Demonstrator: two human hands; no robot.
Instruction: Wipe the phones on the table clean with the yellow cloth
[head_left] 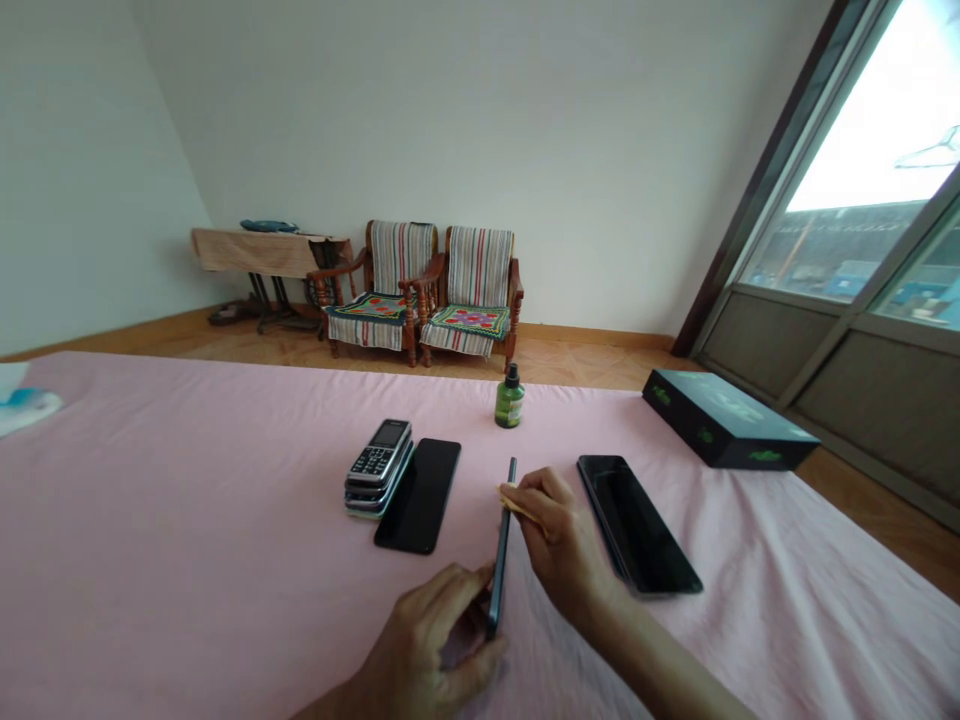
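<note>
The left hand [424, 640] holds a smartphone [500, 550] on edge, the right hand [559, 535] close by pressing a yellowish pad [519, 508] against it.

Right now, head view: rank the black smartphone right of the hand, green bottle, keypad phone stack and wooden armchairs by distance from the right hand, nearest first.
From the right hand:
1. Black smartphone, lying just to its right.
2. Green bottle, ahead, and keypad phone stack, ahead left: too close to call.
3. Wooden armchairs, far ahead against the wall.
</note>
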